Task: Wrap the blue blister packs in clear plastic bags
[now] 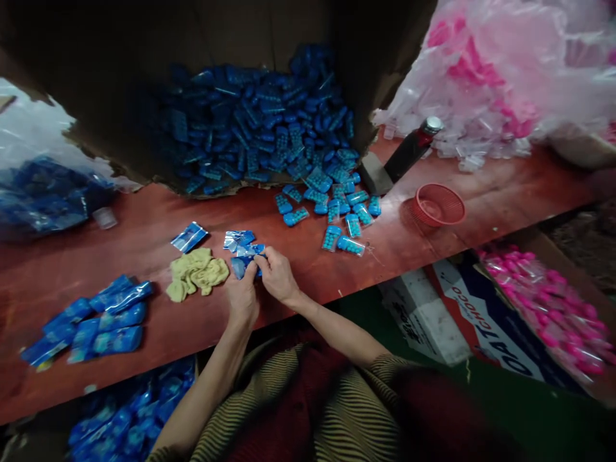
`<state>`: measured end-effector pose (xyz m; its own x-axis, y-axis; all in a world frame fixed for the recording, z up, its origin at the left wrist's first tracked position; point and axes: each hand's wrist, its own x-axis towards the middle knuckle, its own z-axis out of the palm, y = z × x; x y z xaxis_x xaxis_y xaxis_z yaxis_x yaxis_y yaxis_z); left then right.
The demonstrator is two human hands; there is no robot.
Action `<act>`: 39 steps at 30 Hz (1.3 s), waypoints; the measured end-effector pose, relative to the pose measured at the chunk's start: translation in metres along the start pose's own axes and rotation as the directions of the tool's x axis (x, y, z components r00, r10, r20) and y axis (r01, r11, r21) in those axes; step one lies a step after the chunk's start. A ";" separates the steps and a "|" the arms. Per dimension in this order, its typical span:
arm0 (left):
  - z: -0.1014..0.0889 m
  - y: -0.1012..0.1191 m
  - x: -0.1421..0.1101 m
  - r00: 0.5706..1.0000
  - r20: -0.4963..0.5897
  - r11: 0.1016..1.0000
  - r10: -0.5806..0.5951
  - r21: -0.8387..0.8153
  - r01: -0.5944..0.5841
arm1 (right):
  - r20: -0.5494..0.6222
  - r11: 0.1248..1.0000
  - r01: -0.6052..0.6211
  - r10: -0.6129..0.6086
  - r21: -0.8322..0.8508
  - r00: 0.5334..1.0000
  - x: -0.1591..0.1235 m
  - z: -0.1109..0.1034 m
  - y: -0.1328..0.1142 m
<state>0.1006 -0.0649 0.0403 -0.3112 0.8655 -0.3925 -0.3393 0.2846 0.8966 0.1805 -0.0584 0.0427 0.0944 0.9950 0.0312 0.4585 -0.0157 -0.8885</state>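
My left hand [243, 295] and my right hand [279, 274] meet over the table, both closed on a small blue printed packet [248, 262]. The fingertips of both hands pinch it near its right side. What is inside the packet cannot be made out. Just behind it lie shiny blue wrappers [237, 240], and a flat blue wrapper [189, 237] rests farther left. A crumpled yellow-green cloth [197, 274] sits left of my hands. Several filled blue packets [103, 317] are grouped at the left. Small clear containers with blue contents [353, 224] lie loose to the right.
A torn cardboard box [212, 190] full of blue containers stands behind on the red table [289, 224]. To the right are a red plastic basket [439, 205] and a dark bottle [414, 149]. Boxes with pink items [548, 301] and blue packets [129, 417] sit below the edge.
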 end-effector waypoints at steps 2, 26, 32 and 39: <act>0.006 -0.001 -0.003 1.000 0.000 0.998 0.003 -0.066 -0.003 | -0.002 0.997 0.003 -0.003 -0.076 1.000 -0.001 0.001 0.002; -0.020 0.012 -0.009 0.902 0.202 0.917 -0.381 -0.038 0.396 | -0.398 0.731 -0.285 0.020 -0.620 0.917 -0.006 -0.135 0.094; -0.016 0.014 -0.011 0.846 0.143 0.843 -0.514 -0.098 0.529 | -0.296 0.768 -0.198 0.012 -0.609 0.955 0.015 -0.085 0.095; -0.031 0.014 -0.014 0.820 0.152 0.794 -0.552 -0.204 0.572 | -0.150 0.766 -0.078 -0.025 -0.638 0.988 0.013 -0.082 0.052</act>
<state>0.0731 -0.0859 0.0523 0.0667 0.6153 -0.7855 -0.6284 0.6374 0.4459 0.2781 -0.0548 0.0345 0.2147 0.9691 0.1215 0.9076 -0.1520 -0.3913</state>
